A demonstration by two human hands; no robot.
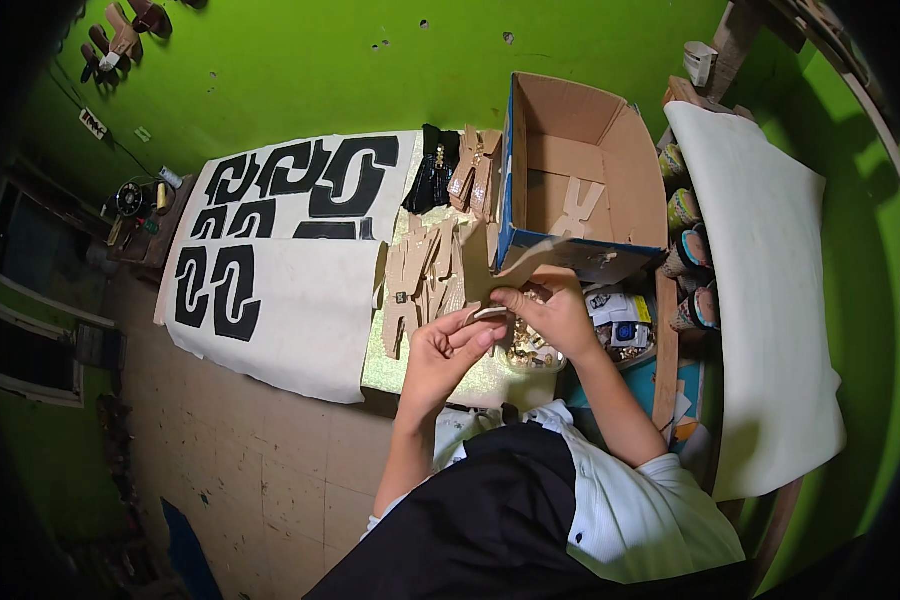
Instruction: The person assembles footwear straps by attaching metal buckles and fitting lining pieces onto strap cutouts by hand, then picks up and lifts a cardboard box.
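In front of my body, both hands pinch a beige strap piece (488, 313), probably a cut shoe upper. My left hand (445, 358) is closed on its near end, thumb against fingers. My right hand (552, 312) grips it from the other side with bent fingers. A tan flap rises beyond the fingers; whether it belongs to the same piece I cannot tell. Just left of the hands lies a pile of beige strap pieces (422, 272), one bearing a small dark buckle. Partly under my right hand stands a clear tub of gold-coloured fittings (535, 355).
An open cardboard box (633, 170) with a beige cutout (576, 208) inside stands beyond my hands. Black straps (432, 172) and bundled beige straps (476, 168) lie beside it. White sheets with black shapes (295, 280) cover the left; a white sheet (770, 300) hangs over sandals (692, 252) at right.
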